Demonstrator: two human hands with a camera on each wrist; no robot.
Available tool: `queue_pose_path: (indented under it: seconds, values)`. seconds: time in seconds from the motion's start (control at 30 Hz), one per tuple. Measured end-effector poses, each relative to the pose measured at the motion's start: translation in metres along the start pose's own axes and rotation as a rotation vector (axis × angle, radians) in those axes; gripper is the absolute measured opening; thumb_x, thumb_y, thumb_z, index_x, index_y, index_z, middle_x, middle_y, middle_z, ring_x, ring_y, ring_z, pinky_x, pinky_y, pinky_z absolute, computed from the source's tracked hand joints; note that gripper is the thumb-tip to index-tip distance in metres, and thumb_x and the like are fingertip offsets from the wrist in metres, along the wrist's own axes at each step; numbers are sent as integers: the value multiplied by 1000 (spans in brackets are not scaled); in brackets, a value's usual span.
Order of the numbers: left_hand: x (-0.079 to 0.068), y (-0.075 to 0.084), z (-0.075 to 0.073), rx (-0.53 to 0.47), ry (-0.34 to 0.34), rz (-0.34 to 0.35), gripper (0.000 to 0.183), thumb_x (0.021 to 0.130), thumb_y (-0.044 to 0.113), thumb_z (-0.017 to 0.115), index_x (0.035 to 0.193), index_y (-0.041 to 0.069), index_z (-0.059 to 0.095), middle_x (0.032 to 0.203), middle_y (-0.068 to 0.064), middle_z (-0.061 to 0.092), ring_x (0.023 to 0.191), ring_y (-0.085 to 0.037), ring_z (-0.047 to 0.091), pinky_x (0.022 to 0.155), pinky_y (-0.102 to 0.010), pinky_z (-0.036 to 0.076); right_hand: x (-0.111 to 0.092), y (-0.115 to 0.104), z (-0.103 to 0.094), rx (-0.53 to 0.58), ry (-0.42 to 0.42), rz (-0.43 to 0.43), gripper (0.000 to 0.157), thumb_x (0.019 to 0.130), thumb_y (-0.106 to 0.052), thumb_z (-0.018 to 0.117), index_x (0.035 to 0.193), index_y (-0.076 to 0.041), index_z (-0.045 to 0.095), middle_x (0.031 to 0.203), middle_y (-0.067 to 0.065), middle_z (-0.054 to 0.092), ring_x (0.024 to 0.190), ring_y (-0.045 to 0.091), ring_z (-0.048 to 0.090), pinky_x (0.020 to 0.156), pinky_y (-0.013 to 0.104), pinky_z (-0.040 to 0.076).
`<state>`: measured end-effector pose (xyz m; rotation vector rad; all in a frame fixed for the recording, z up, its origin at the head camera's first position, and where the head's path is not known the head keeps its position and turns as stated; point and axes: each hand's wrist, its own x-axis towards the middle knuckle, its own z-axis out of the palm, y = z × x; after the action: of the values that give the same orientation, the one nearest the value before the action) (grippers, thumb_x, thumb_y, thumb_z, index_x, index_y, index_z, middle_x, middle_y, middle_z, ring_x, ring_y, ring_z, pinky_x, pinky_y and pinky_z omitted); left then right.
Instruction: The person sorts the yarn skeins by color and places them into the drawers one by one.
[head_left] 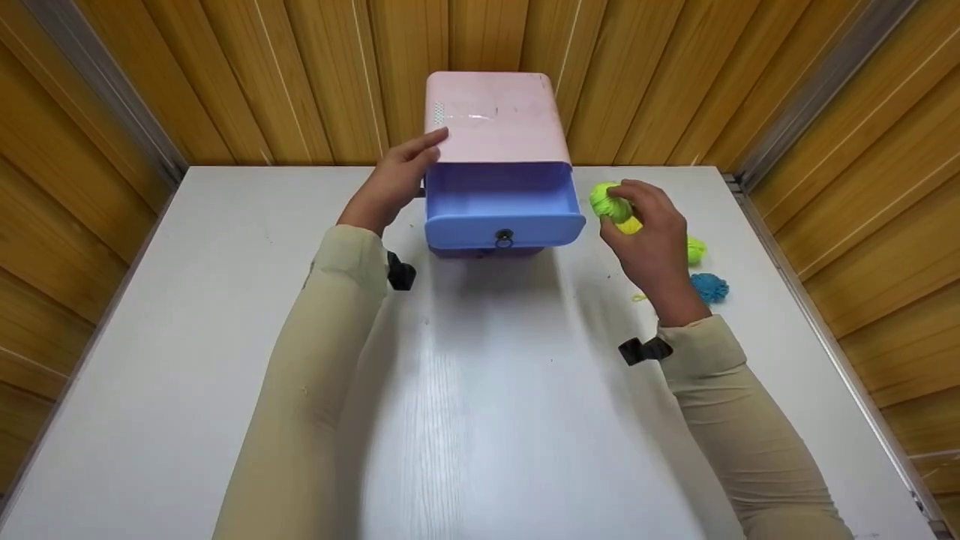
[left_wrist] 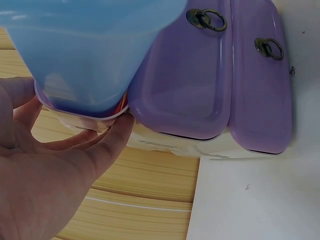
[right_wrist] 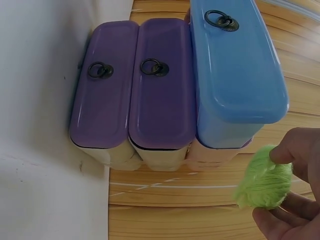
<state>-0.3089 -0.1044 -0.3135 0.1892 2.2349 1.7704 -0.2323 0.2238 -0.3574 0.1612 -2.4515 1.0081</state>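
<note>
A small drawer cabinet (head_left: 495,112) with a pink top stands at the back of the table. Its blue top drawer (head_left: 504,231) is pulled out, and the bare blue floor inside shows in the head view. Two purple drawers (right_wrist: 162,90) below it are closed. My left hand (head_left: 394,180) rests on the cabinet's upper left edge, fingers laid along its top and side. To the right of the drawer, my right hand (head_left: 649,232) pinches a lime-green ball of yarn (right_wrist: 265,180) between thumb and fingers, raised beside the drawer front.
Beyond my right hand lie another lime-green yarn ball (head_left: 697,250) and a blue yarn ball (head_left: 709,288). Something yellow (head_left: 631,225) shows partly behind the right hand. Wood-look panels (head_left: 322,82) enclose the white table (head_left: 487,420) at the back and sides.
</note>
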Motion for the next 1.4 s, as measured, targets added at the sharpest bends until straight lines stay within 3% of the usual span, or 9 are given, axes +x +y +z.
queue_pose_path:
  seconds: [0.47,0.73,1.4]
  values:
    - [1,-2,-1,-12,9,-5,42,105,31,40,147,35,41,160,7,27,148,-17,24,115,-45,32,7,-17,3,-19,29,-67,32,87,-14,68,118,-9,66,130,8,59,124,20,56,101,41,48]
    - [1,-2,1,4,18,-13,43,105,30,39,147,35,40,160,8,26,147,-18,27,113,-43,36,11,-22,6,31,46,-133,30,87,-11,68,116,-7,67,126,9,62,121,22,57,101,43,48]
    - [4,-3,2,-6,16,-11,40,105,32,39,145,39,43,158,10,29,146,-18,28,113,-45,36,18,-29,18,91,-4,-136,29,86,-10,69,115,-7,67,123,7,63,118,20,58,101,40,48]
